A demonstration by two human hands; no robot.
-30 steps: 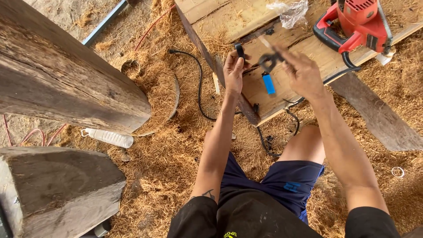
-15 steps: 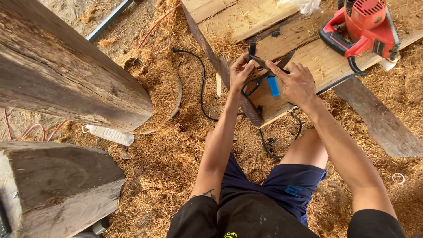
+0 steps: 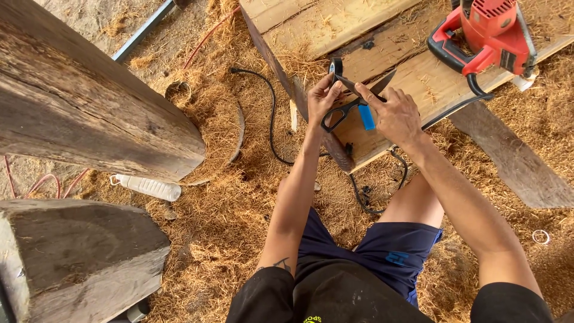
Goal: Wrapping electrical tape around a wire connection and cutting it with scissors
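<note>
A pair of black scissors (image 3: 347, 104) is held open over the edge of a wooden plank (image 3: 418, 78). My left hand (image 3: 321, 98) grips the scissors at the handle loops. My right hand (image 3: 397, 116) pinches the scissors near the pivot, and a small blue piece (image 3: 366, 117) sticks out below its fingers. Whether the blue piece is part of the scissors or a separate thing is unclear. Both forearms reach forward over my knees and dark blue shorts (image 3: 382, 251).
A red electric saw (image 3: 490, 30) lies on the planks at the upper right, its black cable (image 3: 270, 119) running across the wood shavings. Two heavy timber beams (image 3: 89, 107) fill the left side. A plastic bottle (image 3: 146, 186) lies beside them.
Both hands stay together on the scissors and have drifted slightly lower in view. The scissors have turned in my fingers, and the blades now stand more open.
</note>
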